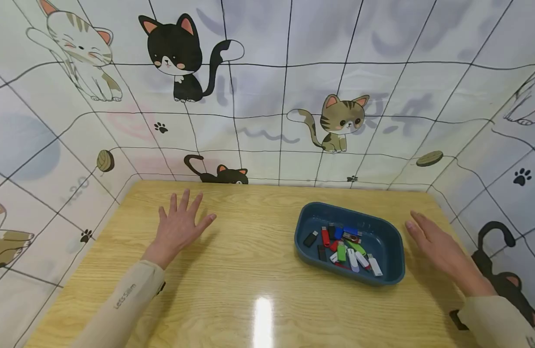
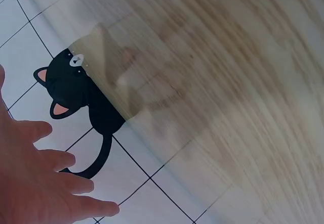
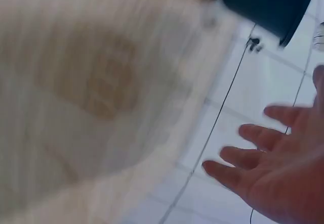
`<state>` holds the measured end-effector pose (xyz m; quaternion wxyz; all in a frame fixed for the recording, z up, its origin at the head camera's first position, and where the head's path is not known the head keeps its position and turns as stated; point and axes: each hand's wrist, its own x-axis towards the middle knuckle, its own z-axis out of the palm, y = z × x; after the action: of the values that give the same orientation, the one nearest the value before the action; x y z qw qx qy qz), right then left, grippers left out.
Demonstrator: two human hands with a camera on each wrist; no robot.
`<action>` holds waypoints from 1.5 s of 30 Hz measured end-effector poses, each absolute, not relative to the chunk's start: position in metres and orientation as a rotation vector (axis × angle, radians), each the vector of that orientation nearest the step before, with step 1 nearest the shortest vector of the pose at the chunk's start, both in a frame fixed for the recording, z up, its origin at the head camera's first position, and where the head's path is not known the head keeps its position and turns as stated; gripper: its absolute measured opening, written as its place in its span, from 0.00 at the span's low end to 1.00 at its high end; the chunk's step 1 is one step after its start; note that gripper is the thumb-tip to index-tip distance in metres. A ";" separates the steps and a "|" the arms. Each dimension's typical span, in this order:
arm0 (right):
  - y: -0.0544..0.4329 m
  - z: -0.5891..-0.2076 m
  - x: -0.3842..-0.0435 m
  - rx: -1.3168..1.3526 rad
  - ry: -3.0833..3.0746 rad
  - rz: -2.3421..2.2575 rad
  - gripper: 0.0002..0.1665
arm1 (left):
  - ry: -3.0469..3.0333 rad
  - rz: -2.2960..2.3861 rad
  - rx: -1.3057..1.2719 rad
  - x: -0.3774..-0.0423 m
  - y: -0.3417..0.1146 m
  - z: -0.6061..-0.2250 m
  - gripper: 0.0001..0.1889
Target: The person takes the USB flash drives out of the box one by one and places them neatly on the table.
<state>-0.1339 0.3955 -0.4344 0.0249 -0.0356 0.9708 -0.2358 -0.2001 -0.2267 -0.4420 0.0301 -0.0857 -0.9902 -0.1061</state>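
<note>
A dark blue plastic tray (image 1: 391,237) stands right of centre on the table, with several USB flash drives (image 1: 341,251) in red, green, blue, black and white heaped inside. My right hand (image 1: 441,251) hovers just beyond the tray's right end, fingers straight and holding nothing. On the left, my left hand (image 1: 178,229) is over the table with its fingers spread, well apart from the tray. The left wrist view shows the left hand (image 2: 40,178) with nothing in it. In the right wrist view the right hand (image 3: 283,158) is likewise bare, the tray (image 3: 268,4) partly visible above.
The table (image 1: 241,270) has a light wood-grain top and reflects a bright light near its front. White cloth (image 1: 263,87) printed with a grid and cartoon cats rises at the back and both sides, close along the table's edges.
</note>
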 end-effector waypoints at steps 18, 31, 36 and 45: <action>0.347 -0.426 -0.111 0.102 2.763 -0.954 0.37 | -3.054 -0.654 -0.246 -0.188 -0.204 -0.443 0.46; 0.314 -0.427 -0.126 0.012 2.778 -1.037 0.30 | -2.977 -1.136 -0.253 -0.191 -0.168 -0.452 0.40; 0.299 -0.427 -0.136 -0.002 2.749 -1.082 0.30 | -2.934 -1.364 -0.288 -0.186 -0.151 -0.455 0.35; 0.273 -0.428 -0.152 -0.090 2.804 -1.048 0.26 | -2.824 -1.767 -0.329 -0.182 -0.128 -0.458 0.29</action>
<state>-0.1524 0.2729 -0.4277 0.0732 -0.0299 0.9338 -0.3490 -0.1818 -0.1283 -0.4577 -0.1027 -0.0977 -0.8391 -0.5252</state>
